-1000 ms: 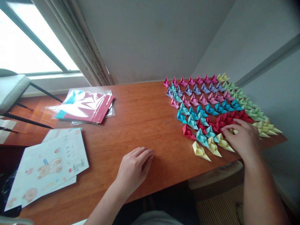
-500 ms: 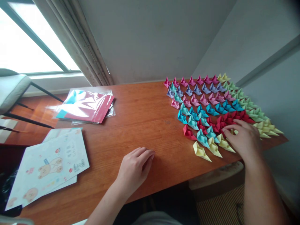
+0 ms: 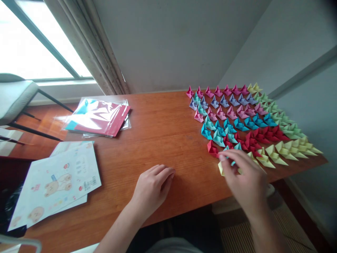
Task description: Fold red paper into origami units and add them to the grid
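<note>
Left of the left hand (image 3: 154, 182), at least two sheets (image 3: 60, 186) and, farther back, at least two packs (image 3: 102, 121) are being borne by the table (image 3: 163, 137). The left hand is being rested loosely curled; its contents cannot be told. Beyond the right hand (image 3: 221, 155), seven magenta boats (image 3: 218, 92), seven purple boats (image 3: 224, 102), seven pink boats (image 3: 231, 114) and seven blue boats (image 3: 239, 124) are being seen in rows. One red boat (image 3: 212, 149) is being neared by its fingertips. The right hand is being held narrow; whether anything is being pinched cannot be told. Rightward, yellow boats (image 3: 274, 155) are being overlapped, uncountably.
</note>
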{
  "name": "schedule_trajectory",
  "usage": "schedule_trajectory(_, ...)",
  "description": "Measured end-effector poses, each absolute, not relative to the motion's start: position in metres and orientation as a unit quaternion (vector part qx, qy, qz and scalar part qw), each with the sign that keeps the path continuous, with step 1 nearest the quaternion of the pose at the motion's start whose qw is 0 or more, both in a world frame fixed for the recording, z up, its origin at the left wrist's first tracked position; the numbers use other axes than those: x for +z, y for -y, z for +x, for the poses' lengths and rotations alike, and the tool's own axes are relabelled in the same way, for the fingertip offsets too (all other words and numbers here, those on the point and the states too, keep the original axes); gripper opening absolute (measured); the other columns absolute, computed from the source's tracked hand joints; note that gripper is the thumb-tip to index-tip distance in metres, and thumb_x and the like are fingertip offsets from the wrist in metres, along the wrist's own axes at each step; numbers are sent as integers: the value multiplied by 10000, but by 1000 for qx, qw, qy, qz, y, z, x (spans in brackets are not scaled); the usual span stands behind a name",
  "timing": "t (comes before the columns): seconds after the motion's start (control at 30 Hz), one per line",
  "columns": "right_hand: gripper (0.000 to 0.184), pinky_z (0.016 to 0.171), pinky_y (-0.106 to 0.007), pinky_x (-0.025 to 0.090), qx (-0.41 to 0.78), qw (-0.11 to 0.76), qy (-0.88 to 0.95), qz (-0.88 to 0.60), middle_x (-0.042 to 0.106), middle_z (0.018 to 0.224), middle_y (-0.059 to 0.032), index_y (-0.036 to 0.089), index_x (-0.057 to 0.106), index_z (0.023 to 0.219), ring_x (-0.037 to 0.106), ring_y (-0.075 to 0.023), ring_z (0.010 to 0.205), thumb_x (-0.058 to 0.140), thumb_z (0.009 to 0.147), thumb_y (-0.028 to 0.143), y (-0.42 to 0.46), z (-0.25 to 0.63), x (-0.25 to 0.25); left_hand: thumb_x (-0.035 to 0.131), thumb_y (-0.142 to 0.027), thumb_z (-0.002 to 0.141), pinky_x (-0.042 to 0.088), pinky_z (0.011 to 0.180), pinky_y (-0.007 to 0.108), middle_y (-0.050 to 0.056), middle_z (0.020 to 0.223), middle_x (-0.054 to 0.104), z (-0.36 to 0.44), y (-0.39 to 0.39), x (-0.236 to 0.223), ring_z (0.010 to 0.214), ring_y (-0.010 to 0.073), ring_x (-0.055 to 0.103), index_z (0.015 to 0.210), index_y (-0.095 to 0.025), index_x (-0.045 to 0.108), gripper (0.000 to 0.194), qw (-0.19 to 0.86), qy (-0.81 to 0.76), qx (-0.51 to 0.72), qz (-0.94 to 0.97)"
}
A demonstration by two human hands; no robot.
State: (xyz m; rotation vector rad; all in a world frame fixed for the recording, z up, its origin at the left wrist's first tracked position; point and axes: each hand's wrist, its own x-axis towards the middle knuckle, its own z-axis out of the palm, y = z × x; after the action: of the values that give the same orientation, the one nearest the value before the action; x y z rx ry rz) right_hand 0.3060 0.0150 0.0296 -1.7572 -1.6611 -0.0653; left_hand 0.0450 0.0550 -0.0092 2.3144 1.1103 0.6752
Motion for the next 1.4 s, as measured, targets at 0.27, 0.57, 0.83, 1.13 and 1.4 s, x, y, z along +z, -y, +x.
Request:
schedule_trajectory(0.27, 190, 690, -307, 495, 187, 333, 695, -609, 711, 821, -34, 243, 658, 933, 678, -206, 747, 483, 961, 176, -21, 209, -19, 495, -193, 976, 526, 691, 257, 32, 868, 719, 42, -57, -6, 761, 159, 669, 971, -213, 679, 186, 236, -425, 234, 842)
schedule_trajectory(0.57, 172, 689, -308, 468, 195, 336, 707, -591, 692, 815, -26, 239, 643, 953, 655, -201, 737, 483, 960, 178, -22, 210, -24, 528, -287, 965, 498, 713, 344, 57, 1093, 732, 0, -101, 22, 949, 267, 679, 1108, -240, 668, 205, -32, -588, 134, 797)
schedule_trajectory(0.83, 173, 713, -301, 467, 197, 338, 709, -587, 692, 829, -27, 230, 649, 952, 653, -195, 753, 490, 957, 164, -21, 210, -25, 515, -334, 947, 495, 679, 379, 121, 1236, 636, -30, -155, 24, 1065, 349, 599, 1153, -227, 653, 270, -114, -679, 29, 725)
schedule_trajectory(1.13, 157, 715, -287, 449, 194, 352, 712, -575, 694, 835, -21, 210, 661, 941, 648, -179, 763, 513, 955, 160, -20, 211, -27, 284, -313, 1040, 327, 605, 320, 121, 1095, 682, -39, -154, 31, 827, 257, 631, 1069, -167, 655, 400, -99, -703, -22, 704)
schedule_trajectory(1.4, 159, 728, -291, 447, 202, 349, 711, -575, 690, 840, -23, 205, 660, 944, 648, -182, 778, 509, 958, 156, -20, 211, -26, 272, -315, 1049, 252, 600, 306, 125, 1073, 678, -42, -152, 31, 787, 222, 600, 1049, -147, 647, 411, -104, -707, -26, 699)
